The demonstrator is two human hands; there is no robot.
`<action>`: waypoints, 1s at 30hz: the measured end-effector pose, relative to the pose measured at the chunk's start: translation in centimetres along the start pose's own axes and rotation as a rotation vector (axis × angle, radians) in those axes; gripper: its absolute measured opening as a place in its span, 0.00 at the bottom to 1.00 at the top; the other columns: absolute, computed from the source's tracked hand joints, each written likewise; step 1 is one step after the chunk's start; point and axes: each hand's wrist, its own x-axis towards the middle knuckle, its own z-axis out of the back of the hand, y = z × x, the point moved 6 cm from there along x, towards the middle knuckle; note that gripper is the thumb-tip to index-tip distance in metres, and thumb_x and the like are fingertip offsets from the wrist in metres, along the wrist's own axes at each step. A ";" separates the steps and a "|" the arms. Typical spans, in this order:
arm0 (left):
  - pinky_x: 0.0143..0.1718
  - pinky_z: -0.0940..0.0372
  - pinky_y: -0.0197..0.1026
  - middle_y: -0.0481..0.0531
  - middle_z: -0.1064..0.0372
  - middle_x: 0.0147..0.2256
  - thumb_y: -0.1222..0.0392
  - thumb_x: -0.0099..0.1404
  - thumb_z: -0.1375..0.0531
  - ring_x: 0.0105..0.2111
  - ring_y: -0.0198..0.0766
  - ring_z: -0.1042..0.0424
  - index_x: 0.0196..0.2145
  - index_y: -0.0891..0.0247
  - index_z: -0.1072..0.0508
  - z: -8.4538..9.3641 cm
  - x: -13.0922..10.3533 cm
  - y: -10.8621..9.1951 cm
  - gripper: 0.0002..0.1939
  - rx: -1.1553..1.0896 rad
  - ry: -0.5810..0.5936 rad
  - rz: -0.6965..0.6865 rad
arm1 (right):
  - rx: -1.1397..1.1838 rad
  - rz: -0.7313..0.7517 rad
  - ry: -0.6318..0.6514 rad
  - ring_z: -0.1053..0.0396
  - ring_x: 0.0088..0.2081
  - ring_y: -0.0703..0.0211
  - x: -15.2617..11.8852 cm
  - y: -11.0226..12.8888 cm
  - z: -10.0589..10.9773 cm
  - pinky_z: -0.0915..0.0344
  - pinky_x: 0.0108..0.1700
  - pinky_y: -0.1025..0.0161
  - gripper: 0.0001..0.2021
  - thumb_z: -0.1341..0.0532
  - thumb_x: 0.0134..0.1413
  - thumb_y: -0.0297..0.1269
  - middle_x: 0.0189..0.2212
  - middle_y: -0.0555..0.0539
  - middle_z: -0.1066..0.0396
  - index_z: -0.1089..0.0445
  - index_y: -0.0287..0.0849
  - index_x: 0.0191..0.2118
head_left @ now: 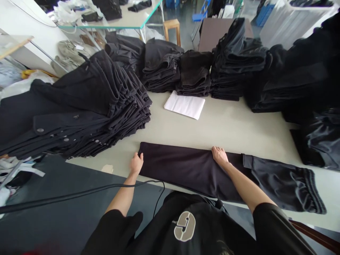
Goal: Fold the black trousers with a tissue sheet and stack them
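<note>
Left grip point(136, 163) pinches trouser hem point(141, 159); right grip point(219, 154) (seemingly curled) rests mid-leg.

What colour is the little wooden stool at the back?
The stool is light orange-brown, best seen in the head view.

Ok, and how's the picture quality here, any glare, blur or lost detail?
In the head view: soft light with a pale sheen on the table and gloss on the waistband end of the black trousers; stacks at the right sink into near-black; wide-angle stretching towards the edges; left hand and right hand fairly clear, background softer; a blurred reddish smear at bottom left.
</note>
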 end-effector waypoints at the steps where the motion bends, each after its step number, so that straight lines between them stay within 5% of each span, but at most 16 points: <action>1: 0.41 0.32 0.50 0.68 0.22 0.40 0.44 0.76 0.56 0.42 0.58 0.21 0.56 0.65 0.31 0.1 0.2 0.7 0.26 0.010 -0.001 0.017 | -0.013 0.016 -0.031 0.31 0.43 0.50 -0.2 0.1 -0.1 0.50 0.46 0.57 0.14 0.54 0.74 0.34 0.41 0.40 0.25 0.32 0.40 0.44; 8: 0.40 0.31 0.52 0.66 0.22 0.41 0.49 0.75 0.54 0.43 0.59 0.22 0.53 0.63 0.29 1.6 3.6 4.9 0.22 0.009 0.015 0.207 | -0.102 0.033 -0.275 0.34 0.43 0.48 -1.8 0.3 -0.2 0.50 0.46 0.55 0.18 0.52 0.75 0.43 0.39 0.40 0.27 0.29 0.39 0.41; 12: 0.48 0.32 0.57 0.72 0.29 0.52 0.57 0.69 0.45 0.54 0.62 0.28 0.55 0.69 0.30 3.8 4.4 1.4 0.20 0.013 -0.170 0.115 | -0.111 0.107 -0.300 0.36 0.42 0.48 -1.9 -0.4 -0.5 0.50 0.46 0.55 0.18 0.49 0.74 0.45 0.38 0.40 0.28 0.28 0.40 0.41; 16: 0.55 0.33 0.56 0.69 0.31 0.52 0.60 0.69 0.45 0.56 0.57 0.31 0.57 0.68 0.31 5.9 5.1 -8.9 0.21 -0.136 -0.328 -0.274 | -0.110 0.093 -0.297 0.37 0.41 0.48 -1.5 -1.1 -1.2 0.50 0.46 0.55 0.14 0.48 0.73 0.40 0.38 0.41 0.29 0.28 0.40 0.41; 21: 0.61 0.34 0.50 0.63 0.29 0.52 0.63 0.69 0.45 0.57 0.49 0.30 0.54 0.63 0.29 6.6 6.2 -26.4 0.17 -0.315 -0.238 -0.776 | -0.062 0.023 -0.288 0.39 0.41 0.47 -1.2 -1.3 -2.0 0.51 0.46 0.53 0.12 0.47 0.71 0.38 0.38 0.40 0.31 0.28 0.41 0.40; 25: 0.66 0.40 0.51 0.63 0.35 0.62 0.62 0.69 0.42 0.65 0.50 0.36 0.61 0.63 0.31 5.9 6.6 -39.4 0.23 -0.189 -0.144 -1.095 | -0.013 0.025 -0.257 0.40 0.42 0.47 -1.1 -1.4 -2.0 0.50 0.47 0.53 0.10 0.45 0.69 0.37 0.38 0.41 0.31 0.29 0.41 0.39; 27: 0.69 0.44 0.54 0.64 0.41 0.68 0.62 0.67 0.40 0.69 0.53 0.44 0.66 0.63 0.36 5.0 7.0 -44.0 0.30 -0.054 -0.104 -1.187 | 0.000 0.019 -0.246 0.40 0.42 0.47 -1.0 -1.5 -1.9 0.50 0.47 0.53 0.09 0.44 0.68 0.37 0.38 0.41 0.31 0.29 0.41 0.39; 30: 0.69 0.46 0.57 0.63 0.44 0.69 0.64 0.67 0.41 0.70 0.53 0.45 0.69 0.61 0.40 3.4 7.6 -48.1 0.33 0.128 -0.036 -1.234 | 0.013 0.010 -0.239 0.40 0.42 0.48 -0.9 -1.6 -1.9 0.50 0.47 0.52 0.08 0.44 0.67 0.38 0.38 0.41 0.31 0.30 0.42 0.39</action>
